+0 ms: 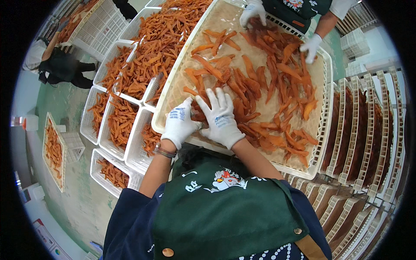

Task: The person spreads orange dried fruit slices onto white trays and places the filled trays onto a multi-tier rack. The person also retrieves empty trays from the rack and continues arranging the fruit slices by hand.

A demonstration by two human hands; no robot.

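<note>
A large white plastic drying tray point(320, 143) with a tan lining lies before me, strewn with orange dried strips, which look like sweet potato point(247, 84). Over the tray's near left part, my left hand point(180, 123), in a white knit glove, touches strips at its fingertips. Beside it my right hand point(221, 118), gloved the same way, rests palm down with fingers spread over a pile of strips. The undersides of both hands are hidden, so a grip on any strip cannot be made out.
Across the tray a co-worker's gloved hands point(253, 13) touch the strips. White plastic baskets point(130, 143) full of strips stand at the left. Racks of stacked trays point(364, 136) rise at the right. Another person point(60, 65) is at the upper left, near a low tray point(65, 162).
</note>
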